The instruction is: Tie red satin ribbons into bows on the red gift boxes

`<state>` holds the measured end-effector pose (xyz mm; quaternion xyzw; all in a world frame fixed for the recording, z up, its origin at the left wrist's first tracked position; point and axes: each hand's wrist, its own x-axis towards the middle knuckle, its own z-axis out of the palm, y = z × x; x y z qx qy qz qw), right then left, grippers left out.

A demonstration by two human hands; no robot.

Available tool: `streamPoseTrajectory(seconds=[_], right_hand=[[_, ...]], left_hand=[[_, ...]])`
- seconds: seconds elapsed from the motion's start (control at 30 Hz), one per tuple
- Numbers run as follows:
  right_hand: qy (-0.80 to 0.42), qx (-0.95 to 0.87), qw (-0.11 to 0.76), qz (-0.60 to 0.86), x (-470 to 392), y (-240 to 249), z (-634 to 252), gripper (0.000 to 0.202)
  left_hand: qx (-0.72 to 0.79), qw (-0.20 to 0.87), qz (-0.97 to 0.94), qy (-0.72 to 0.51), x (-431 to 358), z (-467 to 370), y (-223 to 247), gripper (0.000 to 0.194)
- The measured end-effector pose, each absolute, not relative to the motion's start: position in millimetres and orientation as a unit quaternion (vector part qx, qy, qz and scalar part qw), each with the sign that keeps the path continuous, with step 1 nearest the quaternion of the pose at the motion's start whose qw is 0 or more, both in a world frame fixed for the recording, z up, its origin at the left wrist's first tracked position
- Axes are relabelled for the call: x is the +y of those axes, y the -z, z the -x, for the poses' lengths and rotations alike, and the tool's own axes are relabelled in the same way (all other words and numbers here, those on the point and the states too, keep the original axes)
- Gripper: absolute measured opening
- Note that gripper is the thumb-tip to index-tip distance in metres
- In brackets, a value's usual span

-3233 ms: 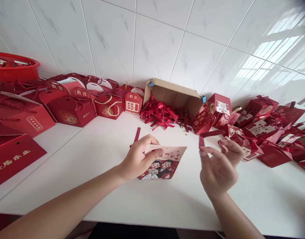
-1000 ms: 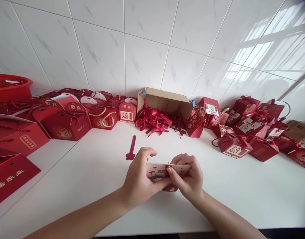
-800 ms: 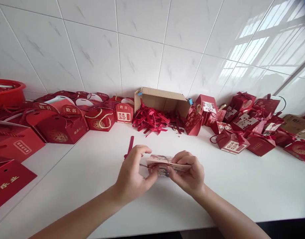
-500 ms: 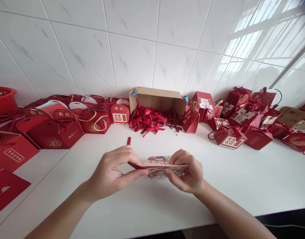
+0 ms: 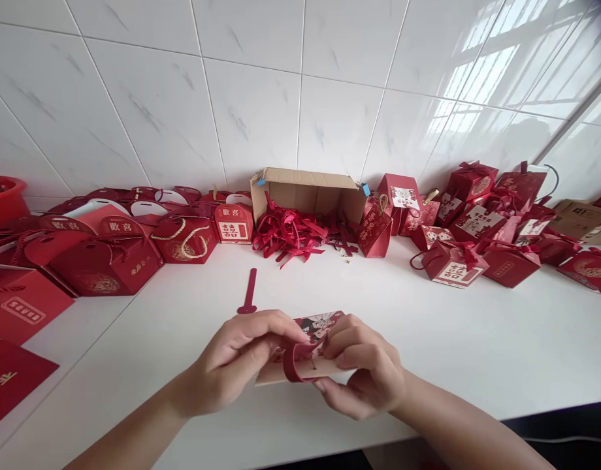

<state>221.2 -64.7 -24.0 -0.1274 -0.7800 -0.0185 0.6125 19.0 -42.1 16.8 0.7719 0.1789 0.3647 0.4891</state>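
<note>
A small red and cream gift box (image 5: 324, 321), partly folded and printed with figures, is between my hands low over the table. My right hand (image 5: 366, 367) grips its right side, with the thumb beneath and the fingers on top. A dark red strap (image 5: 291, 367) curves in a loop over the cream side of the box. The fingers of my left hand (image 5: 234, 360) are closed at the strap's upper end, which they partly hide. Just beyond my left hand, another red strap (image 5: 250, 288) with a wider end lies flat on the white table.
An open cardboard box (image 5: 305, 177) at the wall spills red ribbons (image 5: 285, 232). Larger red gift boxes (image 5: 107, 264) line the left side. Several finished-looking red boxes (image 5: 454, 264) are piled at the right. A red basin (image 5: 6, 199) stands far left.
The gift box has tilted so its cream side faces me. The red strap now loops over it, and my left hand has moved inward to the strap. The loose strap shows more fully.
</note>
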Motion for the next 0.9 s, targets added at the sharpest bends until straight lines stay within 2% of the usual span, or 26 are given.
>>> streamPoseTrajectory(seconds=[0.23, 0.4, 0.53, 0.8, 0.9], right_hand=[[0.008, -0.794, 0.596, 0.121, -67.1, 22.3, -219.9, 0.028], [0.002, -0.785, 0.604, 0.138, -67.3, 21.9, -218.9, 0.027], [0.002, -0.785, 0.603, 0.143, -67.4, 22.0, -218.5, 0.025], [-0.009, -0.789, 0.598, 0.144, -67.4, 21.0, -219.7, 0.024], [-0.014, -0.785, 0.600, 0.156, -66.9, 21.6, -220.7, 0.024]], left_hand=[[0.198, 0.552, -0.743, -0.322, -38.6, -23.2, -16.7, 0.021], [0.226, 0.572, -0.719, -0.324, -38.5, -22.6, -15.7, 0.018], [0.188, 0.555, -0.741, -0.328, -39.6, -21.2, -16.9, 0.017], [0.146, 0.576, -0.743, -0.308, -37.6, -17.4, -13.5, 0.021], [0.151, 0.591, -0.730, -0.307, -36.1, -15.6, -14.1, 0.029]])
